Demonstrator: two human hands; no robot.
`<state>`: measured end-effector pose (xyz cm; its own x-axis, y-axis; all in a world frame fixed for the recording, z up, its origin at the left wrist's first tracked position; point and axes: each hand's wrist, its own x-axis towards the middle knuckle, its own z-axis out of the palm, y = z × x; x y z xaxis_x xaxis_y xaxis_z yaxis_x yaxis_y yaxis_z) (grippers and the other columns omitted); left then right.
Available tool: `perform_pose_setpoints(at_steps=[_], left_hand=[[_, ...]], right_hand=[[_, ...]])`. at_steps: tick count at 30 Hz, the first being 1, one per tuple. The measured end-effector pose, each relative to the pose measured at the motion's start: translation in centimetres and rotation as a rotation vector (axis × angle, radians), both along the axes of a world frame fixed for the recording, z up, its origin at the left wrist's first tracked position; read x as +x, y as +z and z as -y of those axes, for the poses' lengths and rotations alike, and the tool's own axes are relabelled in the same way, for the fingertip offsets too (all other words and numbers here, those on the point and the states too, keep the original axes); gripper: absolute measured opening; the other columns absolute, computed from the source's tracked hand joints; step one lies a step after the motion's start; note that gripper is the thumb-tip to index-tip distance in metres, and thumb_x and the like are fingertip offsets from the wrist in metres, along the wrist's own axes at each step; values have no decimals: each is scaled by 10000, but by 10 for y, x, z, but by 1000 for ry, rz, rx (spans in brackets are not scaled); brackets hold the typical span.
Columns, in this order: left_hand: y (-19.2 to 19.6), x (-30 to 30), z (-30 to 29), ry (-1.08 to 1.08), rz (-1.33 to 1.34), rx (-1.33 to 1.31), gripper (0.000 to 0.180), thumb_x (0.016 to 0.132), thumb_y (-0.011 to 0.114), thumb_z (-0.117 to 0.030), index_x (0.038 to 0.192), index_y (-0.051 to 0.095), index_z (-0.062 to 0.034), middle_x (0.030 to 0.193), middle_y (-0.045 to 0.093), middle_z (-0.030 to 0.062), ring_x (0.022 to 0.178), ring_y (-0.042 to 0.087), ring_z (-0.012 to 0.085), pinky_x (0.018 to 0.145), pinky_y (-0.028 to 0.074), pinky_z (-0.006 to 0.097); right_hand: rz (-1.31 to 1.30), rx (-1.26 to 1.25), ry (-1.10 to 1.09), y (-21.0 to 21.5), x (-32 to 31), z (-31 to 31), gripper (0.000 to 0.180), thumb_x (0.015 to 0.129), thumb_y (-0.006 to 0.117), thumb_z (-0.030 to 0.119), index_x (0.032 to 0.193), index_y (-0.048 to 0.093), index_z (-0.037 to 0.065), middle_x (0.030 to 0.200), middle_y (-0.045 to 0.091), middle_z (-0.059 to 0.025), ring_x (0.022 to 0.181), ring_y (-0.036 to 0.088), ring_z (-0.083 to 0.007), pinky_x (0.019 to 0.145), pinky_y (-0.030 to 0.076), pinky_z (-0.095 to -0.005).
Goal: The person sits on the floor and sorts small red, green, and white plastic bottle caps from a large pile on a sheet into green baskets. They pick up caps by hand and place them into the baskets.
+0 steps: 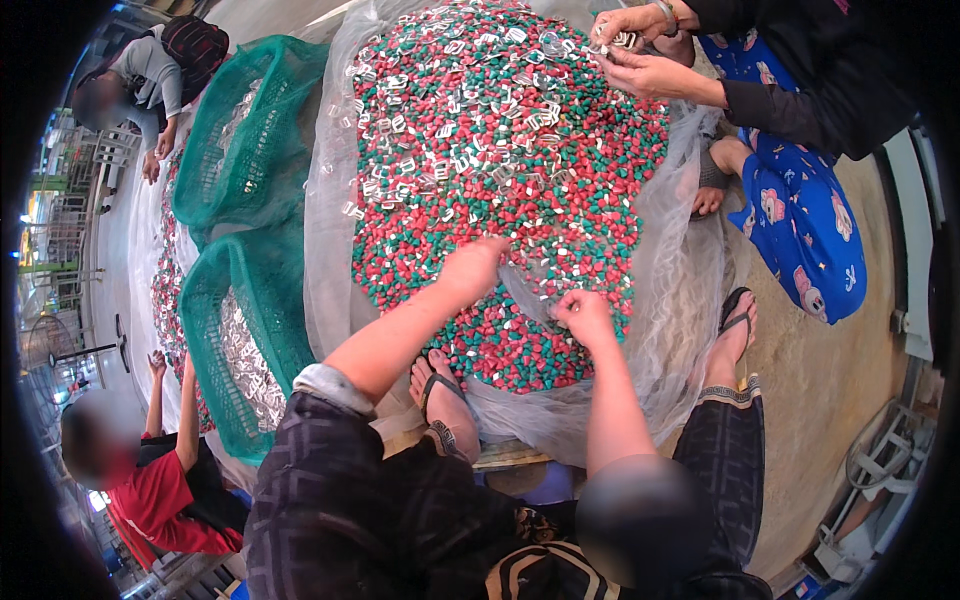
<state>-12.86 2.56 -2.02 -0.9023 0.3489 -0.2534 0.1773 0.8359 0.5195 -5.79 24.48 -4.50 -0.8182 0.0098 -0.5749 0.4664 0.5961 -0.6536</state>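
Red and green pebble-like pieces lie in a broad heap in front of me, with white buckle-shaped plastic pieces scattered mostly over its far half. A greyish translucent strip, like mesh or film, stretches between my hands just above the near part of the heap. My left hand is closed at the strip's upper end, its fingertips partly hidden and slightly blurred. With thumb and fingers pinched, my right hand holds the lower end. Whether anything small sits inside the strip, I cannot make out.
Pale netting spreads under the heap. Two green baskets at the left hold white pieces. Across at the upper right, another person's hands hold white pieces. Two more people work along another heap at the far left. My sandalled feet flank the near edge.
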Motion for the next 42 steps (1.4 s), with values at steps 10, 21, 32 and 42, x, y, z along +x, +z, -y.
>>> perform_pose_setpoints(at_steps=[10,21,32,42], left_hand=[[-19,50,32,120,111,2,328,761,474,0,1085,445,-43,1002,531,228,926,565,385,794,470,460],[19,7,2,180,-42,45,411,683,586,23,1084,514,-33,1016,559,181,924,574,349,794,477,417],[3,39,-6,-91,202,129,301,729,489,18,1018,535,-54,937,610,209,913,583,381,794,456,458],[-7,87,-3,171,505,-2,303,746,473,4,1033,375,15,895,611,240,876,597,392,766,472,445]], right_hand=[[92,-1007,-697,17,-15,-22,43,748,500,93,718,488,65,710,593,-115,511,523,-142,365,324,-222],[-31,-1131,-943,19,-23,-49,74,784,537,121,780,472,87,645,563,-99,509,539,-185,342,323,-231],[-34,-963,-948,29,-25,-39,159,790,601,57,717,471,112,625,557,-55,461,492,-110,339,286,-192],[22,-983,-909,21,-22,-31,146,755,585,28,708,464,96,633,562,-69,479,507,-121,342,314,-203]])
